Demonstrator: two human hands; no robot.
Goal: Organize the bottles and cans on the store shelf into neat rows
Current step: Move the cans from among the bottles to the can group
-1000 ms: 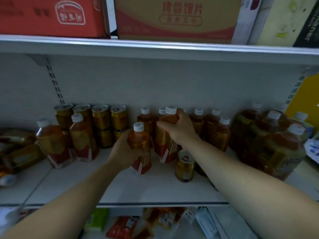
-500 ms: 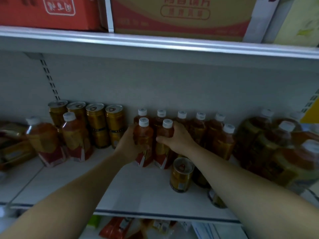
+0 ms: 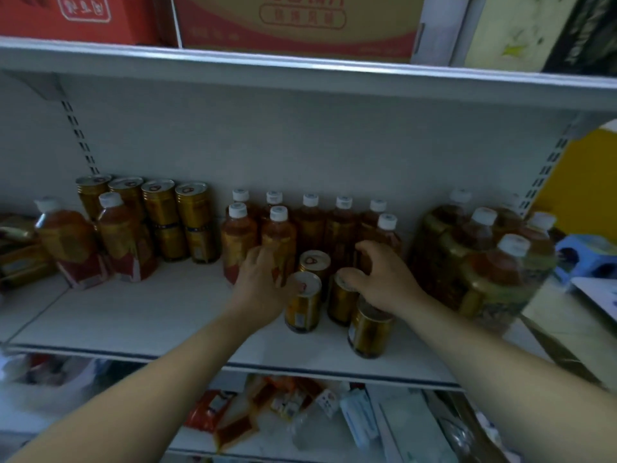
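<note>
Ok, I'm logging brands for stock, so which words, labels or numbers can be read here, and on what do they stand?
Nothing reads with certainty.
On the red cardboard carton: white-framed Chinese characters, blurred and cut off.
On the tan cardboard carton with red band: red Chinese characters, too blurred.
On the amber plastic bottles and gold metal cans: labels too small and blurred; no numbers legible.
</note>
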